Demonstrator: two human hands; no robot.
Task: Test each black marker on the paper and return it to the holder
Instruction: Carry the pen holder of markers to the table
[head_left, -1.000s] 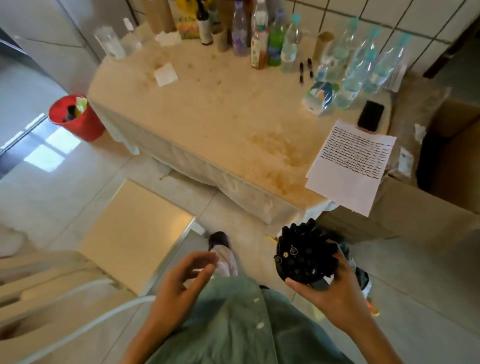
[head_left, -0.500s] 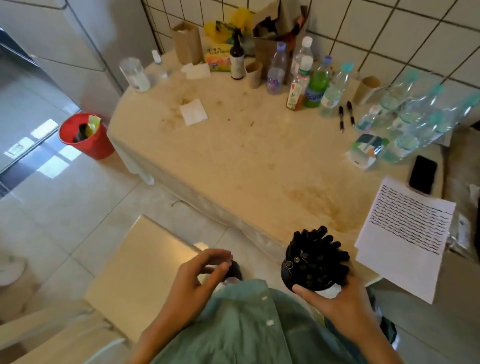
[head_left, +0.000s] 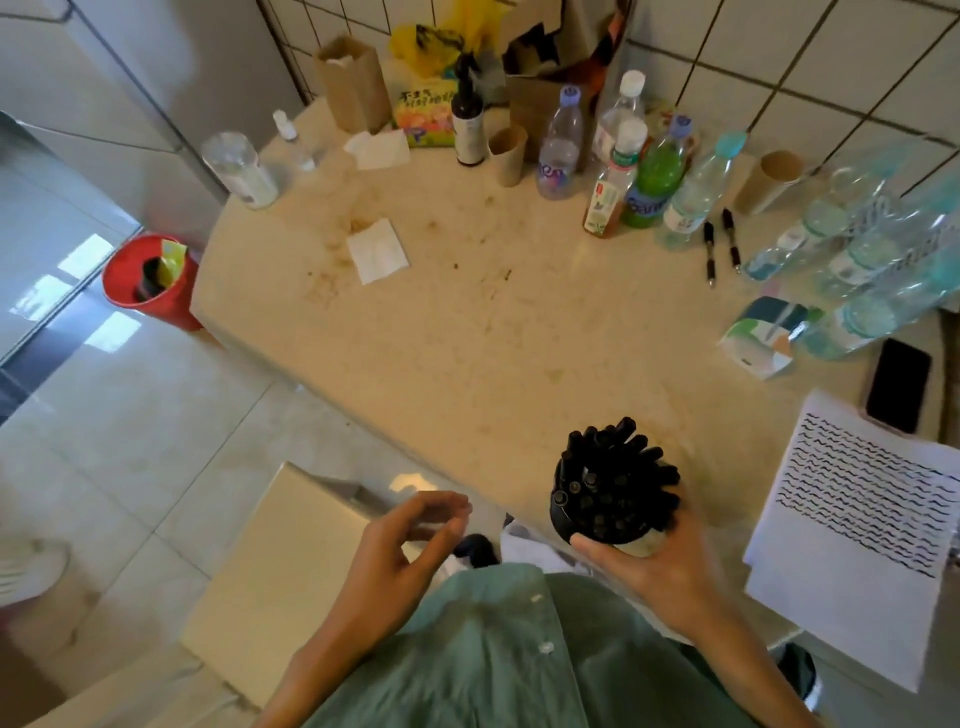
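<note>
View from the head camera, looking down over a stained cream bench (head_left: 467, 364). The right hand (head_left: 660, 561) grasps the holder (head_left: 623, 535) from below, thumb and fingers curled round its pale base; the holder is packed with black markers (head_left: 613, 483) whose capped ends fan upward and outward. The holder sits at the bench's near edge, just left of the paper (head_left: 852, 535). The left hand (head_left: 400, 540) is released and holds nothing, its fingers loosely curved with thumb and forefinger apart, left of the holder and well apart from it, over the floor beyond the bench edge. The paper lies at the bench's right corner, its upper part covered in rows of wavy black test lines, its lower part blank. A black phone (head_left: 897, 383) lies touching the paper's far edge. Beyond the holder, near the tiled wall, stand several plastic bottles (head_left: 654, 176), and two black pens (head_left: 719, 249) lie side by side just right of them. A folded white napkin (head_left: 376, 250) lies far left of the pens. A red bin (head_left: 150, 286) stands on the floor beside the bench's left end. A green shirt (head_left: 493, 649) fills the lower centre, below the holder.
</note>
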